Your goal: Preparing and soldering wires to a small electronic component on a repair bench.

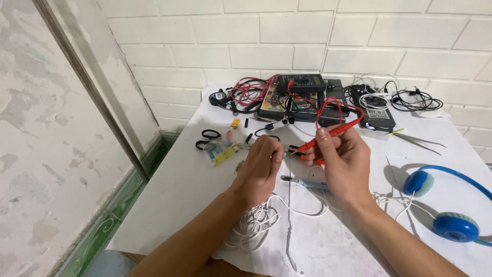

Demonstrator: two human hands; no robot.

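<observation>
My right hand (342,163) holds a red test probe (328,135) like a pen, its tip pointing left toward my left hand (261,166). The probe's red lead (333,105) loops back to a black multimeter (302,82) at the far edge of the table. My left hand has its fingers pinched together on something small that I cannot make out, right at the probe tip. Below both hands lies a tangle of white cable (259,220) and a small grey tool (307,182).
A white table (174,184) stands against a white brick wall. Blue headphones (451,215) lie at the right. At the back sit black electronic boxes (287,102), red and black wires (246,92) and black cables (410,100). Tweezers (417,138) and small parts (220,149) lie around.
</observation>
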